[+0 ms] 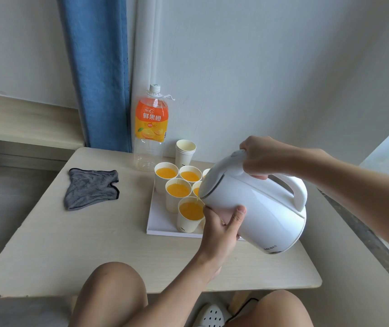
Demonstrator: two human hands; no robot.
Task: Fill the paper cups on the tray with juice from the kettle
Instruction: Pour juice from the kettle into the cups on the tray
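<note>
A white kettle (257, 206) is tilted to the left over a white tray (157, 220), its spout above the nearest paper cup (190, 214), which holds orange juice. My right hand (263, 156) grips the kettle's handle near the lid. My left hand (223, 228) supports the kettle's underside with spread fingers. Several other cups (166, 177) on the tray also hold juice; two are partly hidden behind the kettle.
A nearly empty orange juice bottle (151, 128) stands at the table's back edge, next to a stack of spare paper cups (185, 154). A grey cloth (92, 188) lies at the left of the table (75, 251). My knees show below the front edge.
</note>
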